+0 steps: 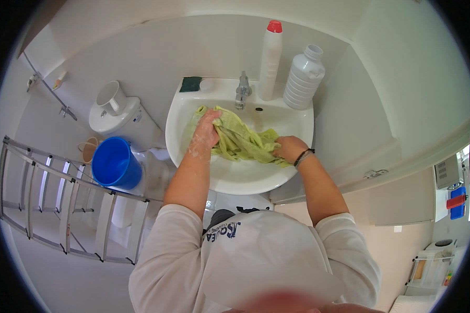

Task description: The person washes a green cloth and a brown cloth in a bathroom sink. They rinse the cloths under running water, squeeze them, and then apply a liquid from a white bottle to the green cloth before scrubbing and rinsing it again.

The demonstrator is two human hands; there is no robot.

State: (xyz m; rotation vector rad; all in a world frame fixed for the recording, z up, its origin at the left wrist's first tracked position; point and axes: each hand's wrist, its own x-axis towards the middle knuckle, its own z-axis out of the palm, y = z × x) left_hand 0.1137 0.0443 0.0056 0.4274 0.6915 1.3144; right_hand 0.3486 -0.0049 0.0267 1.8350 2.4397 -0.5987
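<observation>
A wet-looking yellow-green cloth [243,136] is stretched between my two hands over the white sink [235,180]. My left hand [209,127] has its fingers wrapped round the cloth's left part, and whitish suds cling to that wrist and forearm. At the cloth's right end, my right hand [290,149] grips the fabric, its fingertips partly hidden in the folds. Dark bands circle my right wrist. Behind the cloth stands the chrome faucet [243,91]; I cannot tell whether water runs from it.
On the sink's back ledge are a dark green scouring pad [190,84], a white bottle with a red cap [270,62] and an uncapped white jug [304,78]. To the left are a blue bucket [116,163], a toilet tank [136,122] bearing a white mug [111,97], and a metal ladder [68,208].
</observation>
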